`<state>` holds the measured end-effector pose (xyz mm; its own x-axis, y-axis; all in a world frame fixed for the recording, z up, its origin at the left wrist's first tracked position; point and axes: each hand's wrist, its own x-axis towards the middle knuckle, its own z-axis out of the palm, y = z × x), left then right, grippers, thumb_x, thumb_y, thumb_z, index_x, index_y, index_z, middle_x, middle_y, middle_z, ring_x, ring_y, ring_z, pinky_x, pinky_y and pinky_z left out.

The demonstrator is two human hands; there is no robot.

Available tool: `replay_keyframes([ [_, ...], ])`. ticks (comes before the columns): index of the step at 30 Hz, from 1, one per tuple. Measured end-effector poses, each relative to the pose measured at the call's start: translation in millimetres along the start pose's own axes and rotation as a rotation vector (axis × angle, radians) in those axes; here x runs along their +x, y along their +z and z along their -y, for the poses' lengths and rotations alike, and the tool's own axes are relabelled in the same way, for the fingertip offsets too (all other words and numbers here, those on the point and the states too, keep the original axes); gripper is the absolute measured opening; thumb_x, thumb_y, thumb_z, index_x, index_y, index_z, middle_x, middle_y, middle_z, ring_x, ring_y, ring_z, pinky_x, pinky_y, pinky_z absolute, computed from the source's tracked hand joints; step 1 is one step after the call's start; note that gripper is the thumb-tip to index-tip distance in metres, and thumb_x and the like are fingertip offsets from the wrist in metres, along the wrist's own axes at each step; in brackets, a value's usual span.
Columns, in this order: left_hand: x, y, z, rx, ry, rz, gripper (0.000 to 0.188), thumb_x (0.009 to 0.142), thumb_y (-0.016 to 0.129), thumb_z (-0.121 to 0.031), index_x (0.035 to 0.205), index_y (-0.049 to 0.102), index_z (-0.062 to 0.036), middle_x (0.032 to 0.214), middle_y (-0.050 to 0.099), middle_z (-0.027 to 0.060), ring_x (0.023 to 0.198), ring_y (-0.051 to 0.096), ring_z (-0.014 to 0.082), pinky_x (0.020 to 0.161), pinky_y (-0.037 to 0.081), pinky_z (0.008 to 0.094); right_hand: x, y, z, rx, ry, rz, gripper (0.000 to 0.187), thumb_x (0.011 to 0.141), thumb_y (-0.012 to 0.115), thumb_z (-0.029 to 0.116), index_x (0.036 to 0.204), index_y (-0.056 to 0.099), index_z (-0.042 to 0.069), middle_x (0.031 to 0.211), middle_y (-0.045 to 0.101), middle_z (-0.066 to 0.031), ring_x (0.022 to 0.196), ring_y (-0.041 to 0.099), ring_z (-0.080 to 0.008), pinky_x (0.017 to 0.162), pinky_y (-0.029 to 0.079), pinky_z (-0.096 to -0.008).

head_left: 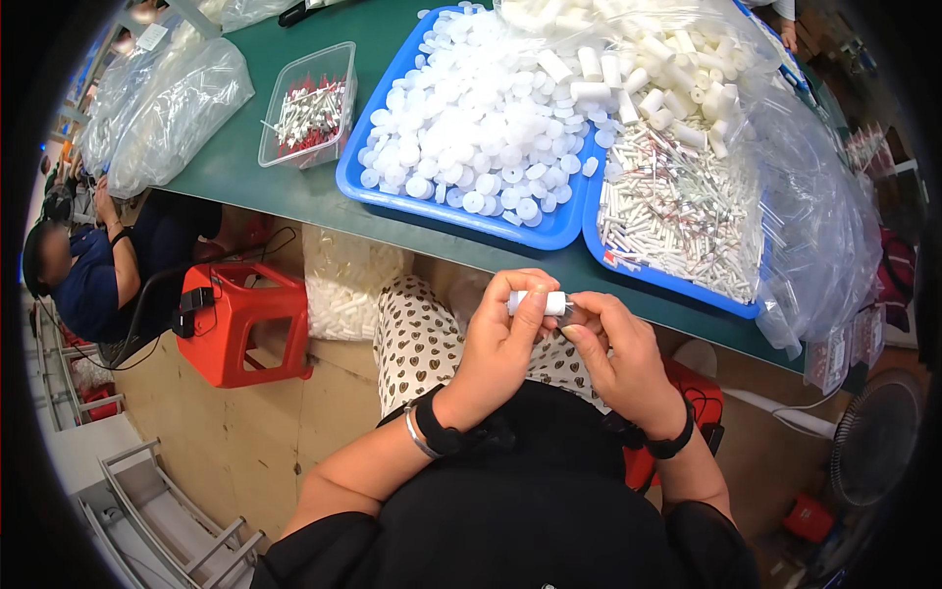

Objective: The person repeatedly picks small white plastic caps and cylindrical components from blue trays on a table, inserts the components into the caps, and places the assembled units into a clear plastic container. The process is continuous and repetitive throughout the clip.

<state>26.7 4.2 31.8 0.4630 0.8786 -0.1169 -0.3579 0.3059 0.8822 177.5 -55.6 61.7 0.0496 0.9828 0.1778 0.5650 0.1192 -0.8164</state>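
White cylinder: short, smooth, roughly horizontal, held up just off the near edge of the counter. Small greyish part at its right end, too blurred to identify.

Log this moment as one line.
left hand: holding small white cylinder | right hand: at its right end | ahead: blue plastic tray, translucent white discs

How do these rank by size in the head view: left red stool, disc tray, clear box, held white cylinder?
Largest to smallest, as they look:
1. Disc tray
2. Left red stool
3. Clear box
4. White cylinder
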Motion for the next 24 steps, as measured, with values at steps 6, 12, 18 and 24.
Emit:
replay_keyframes([
  [6,-3,-11,7,0.309,0.115,0.118,0.017,0.099,0.054,-0.009,0.114,0.054,-0.0017,0.109,0.054,0.0081,0.095,0.055,0.0155,0.087,0.046,0.0294,1,1,-13,-0.087,-0.137,0.038,0.024,0.089,0.065,0.003,0.111,0.056,-0.001,0.087,0.062,-0.0161,0.076,0.064,-0.0334,0.066,0.050,-0.0393],
  [12,-5,-4,6,0.088,0.055,0.310,0.038,0.094,0.053,-0.002,0.132,0.055,-0.0017,0.146,0.044,0.0148,0.132,0.047,0.0234,0.111,0.036,0.0369,-2,14,-11,0.000,-0.186,0.086,0.021,0.089,0.061,0.002,0.109,0.055,-0.001,0.091,0.064,-0.0193,0.080,0.066,-0.0372,0.066,0.051,-0.0429],
  [18,0,-11,15,-0.007,-0.020,0.357,0.040,0.098,0.049,-0.007,0.137,0.051,-0.0013,0.152,0.038,0.0140,0.137,0.043,0.0252,0.111,0.036,0.0385,-5,23,-12,0.049,-0.099,0.065,0.022,0.089,0.063,0.005,0.109,0.054,-0.001,0.090,0.064,-0.0195,0.078,0.065,-0.0385,0.067,0.051,-0.0435],
  [24,4,-13,4,-0.472,-0.393,0.280,0.056,0.104,0.034,-0.031,0.152,0.030,-0.0017,0.156,0.034,0.0101,0.142,0.036,0.0235,0.112,0.036,0.0390,3,24,-3,-0.041,-0.105,-0.034,0.026,0.088,0.065,0.005,0.111,0.054,0.000,0.092,0.061,-0.0162,0.081,0.064,-0.0365,0.067,0.052,-0.0422],
])
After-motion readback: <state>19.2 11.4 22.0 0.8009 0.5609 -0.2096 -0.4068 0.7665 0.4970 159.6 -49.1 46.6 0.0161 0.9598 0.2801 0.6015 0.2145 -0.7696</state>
